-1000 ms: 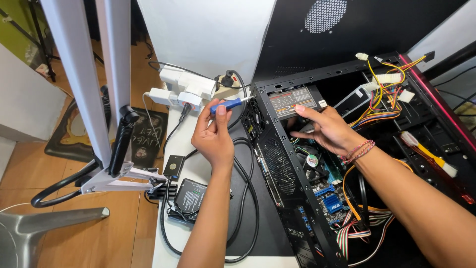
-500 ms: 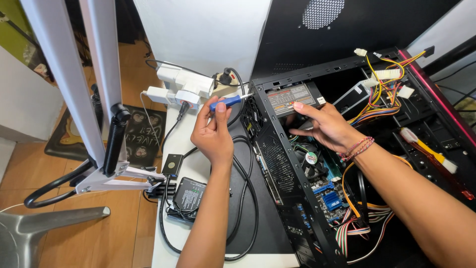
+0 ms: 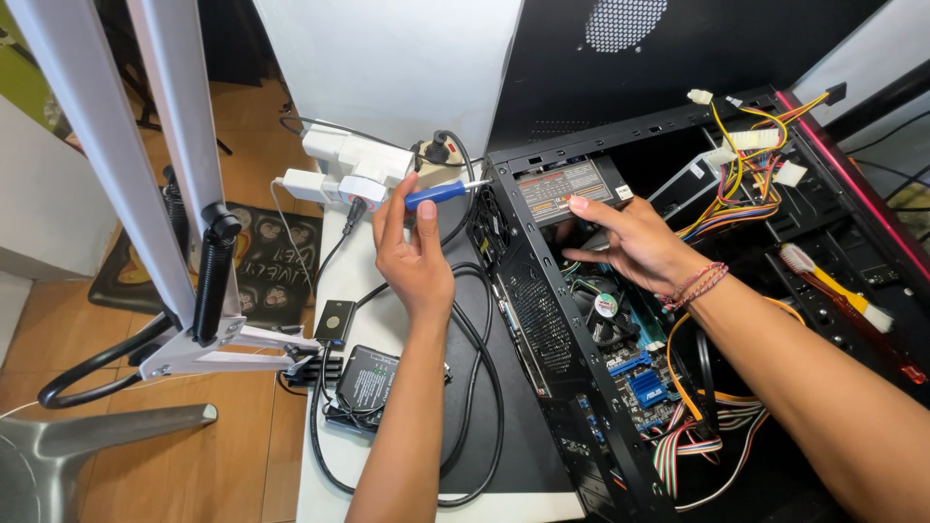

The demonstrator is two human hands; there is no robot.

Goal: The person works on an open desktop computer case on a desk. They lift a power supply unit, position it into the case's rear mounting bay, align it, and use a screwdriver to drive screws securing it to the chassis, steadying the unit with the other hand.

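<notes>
Little had moved: our left hand (image 3: 415, 261) kept its grip clenched on the blue screwdriver (image 3: 441, 193) against the computer case (image 3: 542, 320); right hand (image 3: 630, 242) stayed released, open-fingered, steadying the power supply (image 3: 567, 186).

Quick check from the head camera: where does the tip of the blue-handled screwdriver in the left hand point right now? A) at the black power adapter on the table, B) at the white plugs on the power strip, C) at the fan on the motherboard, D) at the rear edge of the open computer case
D: the left hand holds the blue-handled screwdriver level, its tip at the rear edge of the computer case, outside it.
</notes>
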